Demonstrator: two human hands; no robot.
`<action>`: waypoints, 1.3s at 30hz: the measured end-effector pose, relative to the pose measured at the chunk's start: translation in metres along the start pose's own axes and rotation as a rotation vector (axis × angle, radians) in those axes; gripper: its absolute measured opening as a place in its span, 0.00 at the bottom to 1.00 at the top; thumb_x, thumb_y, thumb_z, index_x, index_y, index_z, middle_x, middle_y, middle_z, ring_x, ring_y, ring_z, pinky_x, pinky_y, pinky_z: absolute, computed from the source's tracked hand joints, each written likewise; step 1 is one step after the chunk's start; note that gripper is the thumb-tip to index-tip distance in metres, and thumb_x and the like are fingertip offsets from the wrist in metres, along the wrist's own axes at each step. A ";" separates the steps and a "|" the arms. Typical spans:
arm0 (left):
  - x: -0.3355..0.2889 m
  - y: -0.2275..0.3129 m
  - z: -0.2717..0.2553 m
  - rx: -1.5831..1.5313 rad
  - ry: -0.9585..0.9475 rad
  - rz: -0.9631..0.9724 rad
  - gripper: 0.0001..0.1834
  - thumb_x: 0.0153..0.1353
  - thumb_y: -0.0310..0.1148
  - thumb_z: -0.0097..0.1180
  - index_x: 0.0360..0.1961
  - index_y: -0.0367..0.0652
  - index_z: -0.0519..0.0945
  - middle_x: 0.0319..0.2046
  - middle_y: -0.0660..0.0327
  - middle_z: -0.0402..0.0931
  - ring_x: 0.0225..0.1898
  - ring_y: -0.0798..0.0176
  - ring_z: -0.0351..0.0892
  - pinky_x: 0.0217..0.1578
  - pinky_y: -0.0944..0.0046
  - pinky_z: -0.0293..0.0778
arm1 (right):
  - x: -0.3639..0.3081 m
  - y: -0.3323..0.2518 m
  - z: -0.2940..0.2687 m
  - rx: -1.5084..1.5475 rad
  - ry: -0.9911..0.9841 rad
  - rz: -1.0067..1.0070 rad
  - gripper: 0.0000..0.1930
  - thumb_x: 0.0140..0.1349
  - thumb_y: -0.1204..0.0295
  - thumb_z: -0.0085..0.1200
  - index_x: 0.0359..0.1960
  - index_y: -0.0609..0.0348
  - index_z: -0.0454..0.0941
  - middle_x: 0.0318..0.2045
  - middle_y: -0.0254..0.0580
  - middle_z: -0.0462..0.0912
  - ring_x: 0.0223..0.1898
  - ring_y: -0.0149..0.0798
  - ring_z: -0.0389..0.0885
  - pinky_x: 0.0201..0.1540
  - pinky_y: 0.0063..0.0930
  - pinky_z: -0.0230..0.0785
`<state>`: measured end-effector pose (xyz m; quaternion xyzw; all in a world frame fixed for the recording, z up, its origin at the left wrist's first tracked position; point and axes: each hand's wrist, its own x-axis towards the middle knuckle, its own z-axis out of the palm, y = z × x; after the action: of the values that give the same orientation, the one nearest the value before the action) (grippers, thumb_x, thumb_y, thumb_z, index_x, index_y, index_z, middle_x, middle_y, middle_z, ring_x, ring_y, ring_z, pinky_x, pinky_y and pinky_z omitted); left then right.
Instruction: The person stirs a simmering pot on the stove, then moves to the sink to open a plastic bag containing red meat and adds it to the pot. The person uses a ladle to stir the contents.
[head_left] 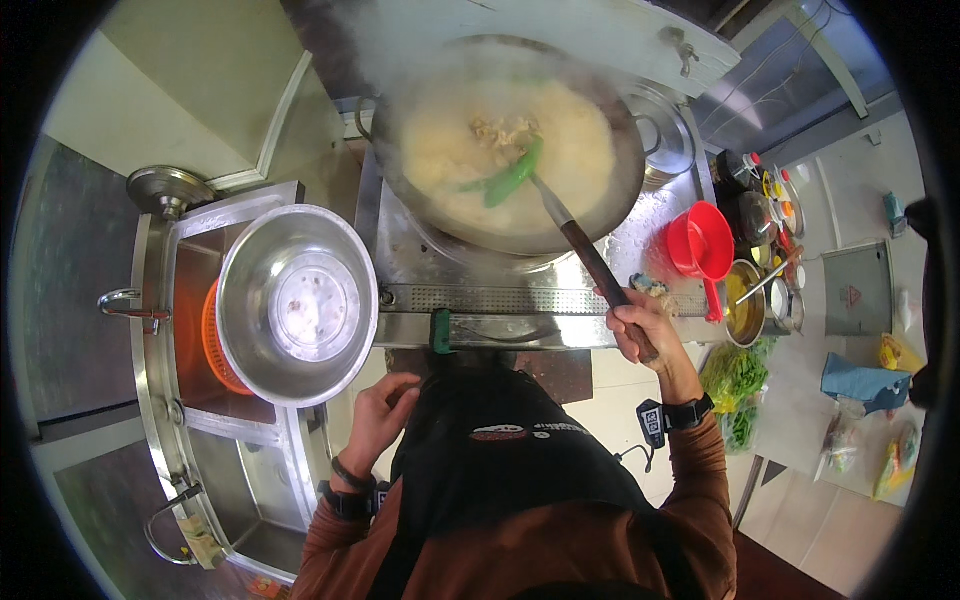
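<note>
My right hand point(642, 325) is wrapped round the dark handle of a long cooking ladle or spatula point(590, 250); the broth and steam hide its head. The tool's metal shaft slants down into a big wok point(625, 205) full of pale, cloudy broth point(440, 140). Where the shaft meets the liquid lies a long bright green piece point(515, 172), whose kind I cannot make out. Brownish lumps point(500, 130) show just beyond it. My left hand point(383, 420) hangs by the apron with fingers loosely bent and apart, holding nothing, near a large steel basin point(350, 265).
Left, the basin rests over a sink point(245, 480) and an orange basket point(215, 340). Right of the wok stand a lidded pot point(665, 130), a red scoop point(700, 240), a pan of yellow liquid point(745, 310) and several bottles point(755, 215). Leafy greens point(735, 375) lie nearer me.
</note>
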<state>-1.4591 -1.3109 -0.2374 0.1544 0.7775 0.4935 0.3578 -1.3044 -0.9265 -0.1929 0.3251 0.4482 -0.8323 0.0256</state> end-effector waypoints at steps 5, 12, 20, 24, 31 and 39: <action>0.004 0.003 0.009 0.036 -0.017 0.066 0.10 0.62 0.26 0.57 0.44 0.37 0.80 0.24 0.66 0.78 0.26 0.75 0.73 0.29 0.73 0.70 | -0.024 0.011 -0.010 -0.024 0.017 -0.031 0.24 0.62 0.72 0.51 0.59 0.69 0.65 0.22 0.36 0.72 0.08 0.26 0.67 0.07 0.18 0.58; 0.005 0.005 0.015 0.067 -0.047 0.066 0.10 0.61 0.26 0.58 0.44 0.36 0.81 0.24 0.65 0.77 0.26 0.75 0.72 0.28 0.73 0.69 | -0.041 0.017 -0.017 -0.018 0.042 -0.063 0.24 0.61 0.72 0.52 0.58 0.69 0.65 0.22 0.35 0.71 0.08 0.27 0.67 0.08 0.19 0.58; 0.006 0.008 0.018 0.123 -0.043 0.097 0.11 0.60 0.28 0.60 0.44 0.36 0.81 0.23 0.63 0.78 0.24 0.75 0.72 0.27 0.72 0.70 | -0.058 0.009 -0.016 -0.073 0.084 -0.060 0.26 0.57 0.75 0.52 0.58 0.70 0.64 0.22 0.35 0.73 0.08 0.29 0.68 0.08 0.20 0.59; 0.006 0.010 0.019 0.108 -0.063 0.082 0.10 0.61 0.26 0.57 0.44 0.36 0.81 0.25 0.64 0.77 0.27 0.74 0.72 0.30 0.72 0.70 | -0.066 0.005 -0.017 -0.103 0.108 -0.052 0.27 0.56 0.76 0.52 0.59 0.71 0.64 0.22 0.35 0.73 0.08 0.28 0.67 0.08 0.19 0.59; 0.007 0.009 0.021 0.098 -0.064 0.077 0.10 0.61 0.26 0.58 0.44 0.36 0.81 0.26 0.64 0.79 0.29 0.74 0.74 0.32 0.72 0.71 | -0.073 0.007 -0.018 -0.176 0.145 -0.067 0.27 0.55 0.78 0.52 0.59 0.73 0.64 0.21 0.36 0.73 0.08 0.27 0.68 0.08 0.18 0.60; 0.008 0.013 0.021 0.126 -0.072 0.065 0.10 0.61 0.27 0.58 0.44 0.36 0.81 0.27 0.64 0.79 0.30 0.74 0.75 0.32 0.71 0.71 | -0.072 0.004 -0.017 -0.258 0.167 -0.078 0.25 0.55 0.78 0.53 0.57 0.72 0.66 0.21 0.34 0.73 0.08 0.26 0.68 0.08 0.17 0.59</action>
<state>-1.4509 -1.2867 -0.2348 0.2196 0.7883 0.4489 0.3590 -1.2373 -0.9345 -0.1617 0.3694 0.5645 -0.7381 -0.0026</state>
